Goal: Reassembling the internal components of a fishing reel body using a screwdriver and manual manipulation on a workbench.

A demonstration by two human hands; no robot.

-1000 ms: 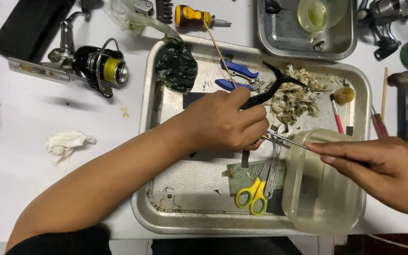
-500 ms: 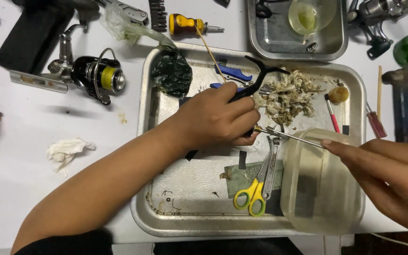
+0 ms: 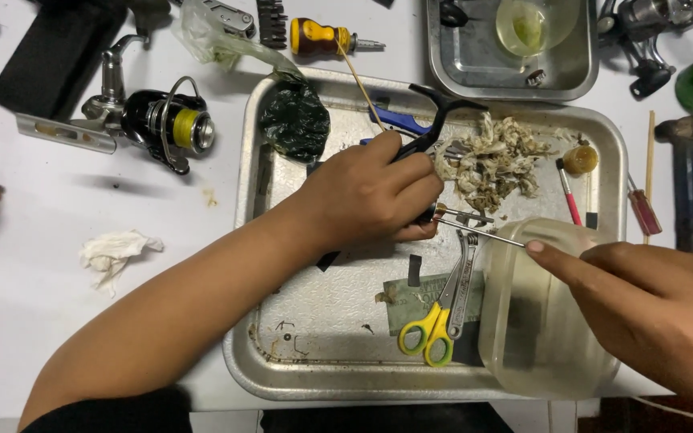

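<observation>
Two metal trays: a large one (image 3: 242, 240) at centre, a small one (image 3: 443, 56) at upper right. One pair of yellow scissors (image 3: 431, 337). One fishing reel (image 3: 162, 124) at upper left. One crumpled tissue (image 3: 110, 252). Two hands.

Over a dented metal tray (image 3: 282, 353), the left hand (image 3: 370, 192) grips a black reel part (image 3: 435, 120), while the right hand (image 3: 651, 305) pinches a thin metal rod (image 3: 483, 234) reaching toward it. Yellow-handled scissors (image 3: 431, 333) lie just beside a clear plastic tub (image 3: 547, 321), and a wad of frayed pale fibre (image 3: 495, 160) sits near the tray's far edge.
</observation>
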